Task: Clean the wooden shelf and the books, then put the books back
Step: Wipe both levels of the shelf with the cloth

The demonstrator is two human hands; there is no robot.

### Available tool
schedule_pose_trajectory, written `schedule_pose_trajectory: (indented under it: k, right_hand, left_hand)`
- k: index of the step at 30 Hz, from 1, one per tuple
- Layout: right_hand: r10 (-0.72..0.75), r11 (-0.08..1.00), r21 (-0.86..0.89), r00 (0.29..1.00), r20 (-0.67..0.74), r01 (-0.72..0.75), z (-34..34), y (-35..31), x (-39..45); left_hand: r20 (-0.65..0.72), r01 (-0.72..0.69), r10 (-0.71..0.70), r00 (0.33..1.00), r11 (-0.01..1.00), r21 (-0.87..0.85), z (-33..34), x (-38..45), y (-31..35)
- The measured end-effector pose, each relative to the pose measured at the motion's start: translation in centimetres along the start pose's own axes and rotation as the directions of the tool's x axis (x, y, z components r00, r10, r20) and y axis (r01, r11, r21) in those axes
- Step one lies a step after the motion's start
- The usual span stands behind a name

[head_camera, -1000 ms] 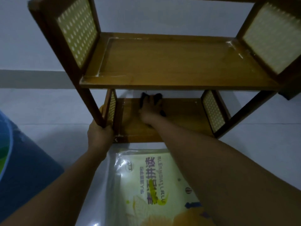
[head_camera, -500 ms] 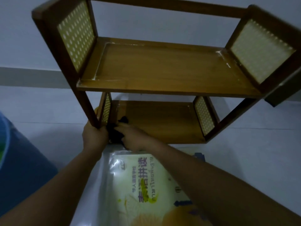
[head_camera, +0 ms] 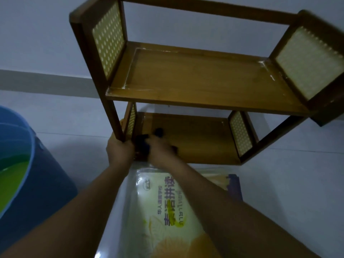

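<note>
**Hands wiping the lower board of a wooden shelf**

A two-tier wooden shelf (head_camera: 195, 86) stood on a pale floor, both boards bare. The left hand (head_camera: 120, 151) was closed around the shelf's near-left leg. The right hand (head_camera: 161, 151) pressed a dark cloth (head_camera: 142, 145) onto the lower board, at its left end. In front of the shelf lay a plastic-wrapped yellow book (head_camera: 167, 207). Left of the shelf stood a blue bucket (head_camera: 28, 175).
</note>
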State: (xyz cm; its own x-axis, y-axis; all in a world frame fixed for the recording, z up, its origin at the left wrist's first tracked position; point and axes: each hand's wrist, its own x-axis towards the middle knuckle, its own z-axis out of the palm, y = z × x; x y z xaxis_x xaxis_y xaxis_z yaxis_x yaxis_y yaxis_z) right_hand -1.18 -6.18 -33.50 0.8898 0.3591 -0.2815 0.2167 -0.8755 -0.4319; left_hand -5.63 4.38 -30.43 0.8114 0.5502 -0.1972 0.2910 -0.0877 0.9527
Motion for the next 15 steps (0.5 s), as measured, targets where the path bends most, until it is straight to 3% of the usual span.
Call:
schedule_pose_trajectory:
  k: [2, 4, 6, 8, 10, 12, 15]
  right_hand:
    - [-0.209, 0.978, 0.014, 0.976, 0.054, 0.209, 0.1, -2.4, -0.3]
    - [-0.203, 0.979, 0.045, 0.977, 0.069, 0.200, -1.1, 0.1, 0.0]
    - [-0.112, 0.994, 0.001, 0.992, 0.050, 0.113, -2.3, 5.8, -0.1]
    - [0.033, 0.990, -0.132, 0.997, -0.070, -0.042, -3.9, 12.8, -1.3]
    - [0.263, 0.943, -0.125, 0.923, -0.281, -0.307, -5.4, 17.6, -2.6]
    - [0.428, 0.869, -0.075, 0.818, -0.385, -0.489, -5.8, 17.9, -2.4]
    - [0.497, 0.807, -0.097, 0.759, -0.419, -0.582, -5.3, 13.2, 1.2]
  left_hand:
    - [-0.006, -0.001, 0.001, 1.000, 1.000, -0.002, -0.1, 0.1, -0.1]
    - [0.020, 0.011, -0.012, 1.000, 1.000, 0.010, -0.2, 0.3, -0.2]
    - [0.038, 0.008, -0.009, 0.999, 1.000, 0.010, -0.3, 0.5, -0.4]
    - [0.031, 0.008, -0.008, 0.999, 1.000, -0.005, -0.2, 0.3, -0.3]
    - [0.030, 0.001, -0.001, 1.000, 1.000, -0.014, -0.1, 0.1, -0.2]
    - [0.053, -0.012, 0.013, 0.998, 1.000, -0.006, -0.3, 0.1, 0.0]
    - [0.068, 0.002, -0.001, 0.998, 1.000, -0.008, -0.3, 0.3, -0.3]
